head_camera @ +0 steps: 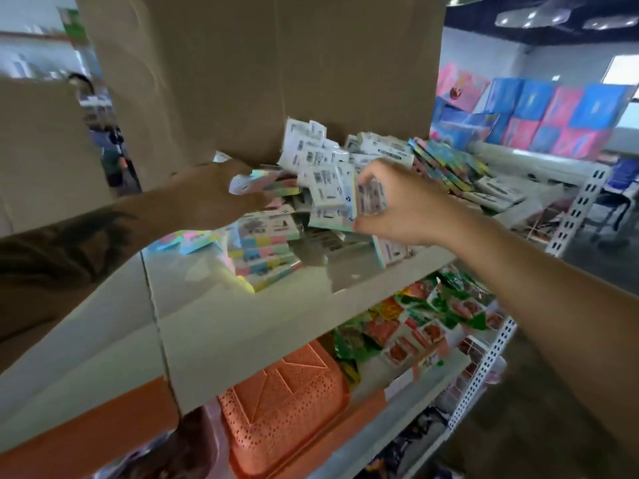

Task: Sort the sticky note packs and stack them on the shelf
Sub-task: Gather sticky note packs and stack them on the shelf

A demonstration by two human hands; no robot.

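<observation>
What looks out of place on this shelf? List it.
The sticky note packs lie in a loose heap on the shelf, tilted every way, some label up, some on edge, not stacked. A small stack near the front leans askew. The left hand and right hand each hold packs from the heap.

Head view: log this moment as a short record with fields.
left hand: left hand grips a pastel pack
right hand: right hand pinches a few upright packs
loose heap: sticky note packs, labels up
stack: colour-faced packs piled on the shelf
behind: cardboard box
below: orange basket, green and red packets
</observation>
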